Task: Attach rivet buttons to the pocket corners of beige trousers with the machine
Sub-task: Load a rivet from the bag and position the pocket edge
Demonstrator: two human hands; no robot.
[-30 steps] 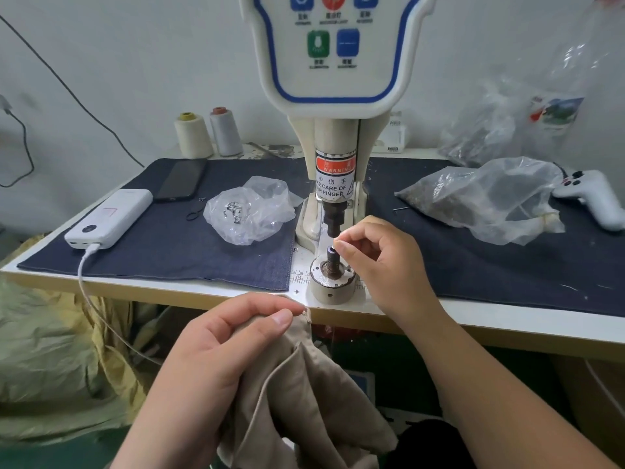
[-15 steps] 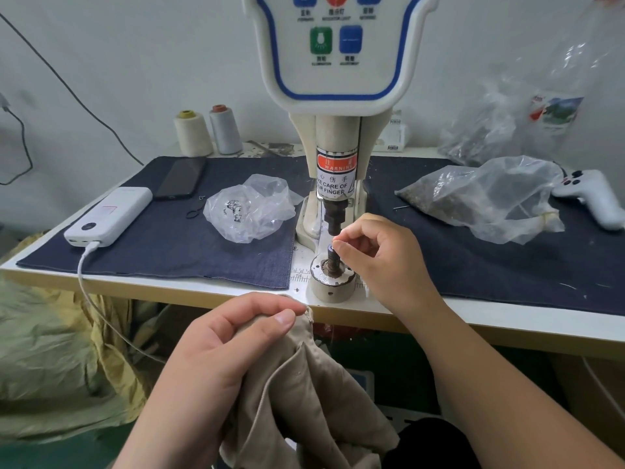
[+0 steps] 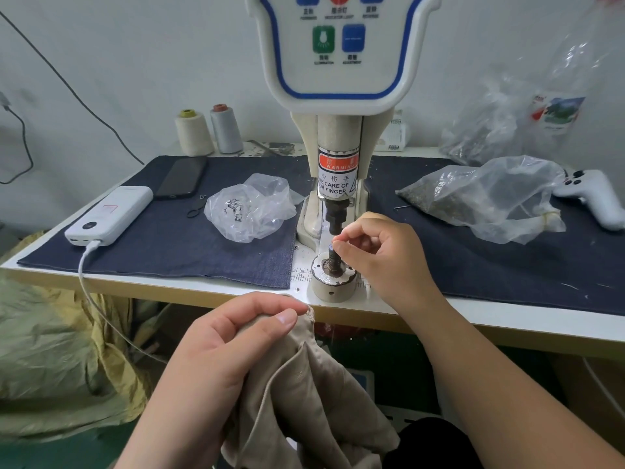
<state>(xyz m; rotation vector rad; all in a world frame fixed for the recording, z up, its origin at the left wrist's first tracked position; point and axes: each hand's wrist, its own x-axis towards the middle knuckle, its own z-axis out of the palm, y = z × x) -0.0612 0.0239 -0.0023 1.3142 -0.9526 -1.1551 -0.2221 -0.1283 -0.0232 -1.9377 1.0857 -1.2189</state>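
The rivet machine (image 3: 338, 157) stands at the table's middle, its dark punch above a round lower die (image 3: 333, 277) with a short post. My right hand (image 3: 382, 258) pinches a small rivet button (image 3: 331, 247) between thumb and forefinger at the top of that post. Below the table's front edge, my left hand (image 3: 233, 336) grips the beige trousers (image 3: 314, 401) by a bunched corner; the rest of the cloth hangs down toward my lap.
A clear bag with silver rivet parts (image 3: 248, 208) lies left of the machine; a larger bag of dark parts (image 3: 480, 198) lies right. A white power bank (image 3: 108, 216), phone (image 3: 182, 177), thread cones (image 3: 194, 133) and white controller (image 3: 592, 198) sit on the dark denim mat (image 3: 169, 252).
My right hand has lifted slightly and opened its fingers a little around the post top, showing the rivet button at the fingertips. The left hand and trousers have barely moved.
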